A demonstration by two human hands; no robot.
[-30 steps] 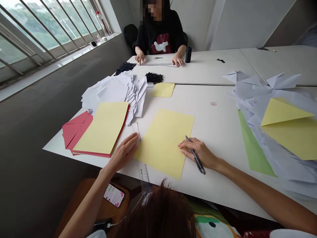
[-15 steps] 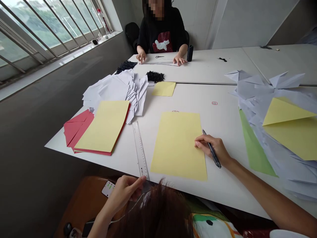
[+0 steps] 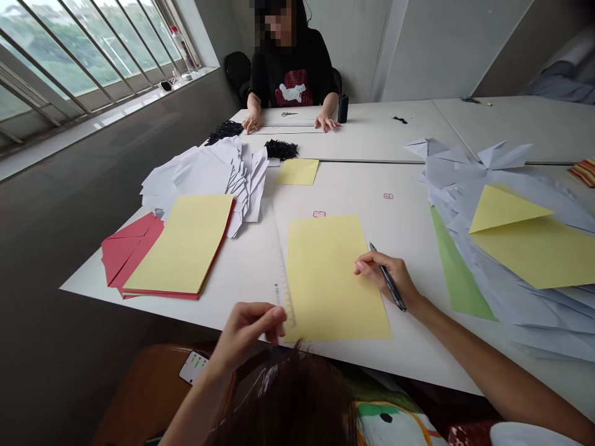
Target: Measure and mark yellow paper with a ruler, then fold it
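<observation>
A yellow sheet of paper lies flat on the table in front of me. Along its left edge is a clear ruler, slightly blurred and partly over the paper. My left hand is closed on the ruler's near end, thumb and forefinger pinched. On the sheet's right edge rests my right hand, its fingers closed round a dark pen. The pen lies slantwise in the hand, its pointed end toward the far side and off the paper.
To the left are a stack of yellow and red paper, red folded paper and a white paper pile. Folded white paper covers the right side. Across the table a person has both hands down near scissors.
My left hand has moved the ruler right, from beside the yellow sheet onto its left edge. My right hand keeps the pen at the sheet's right edge. The view has shifted a little.
</observation>
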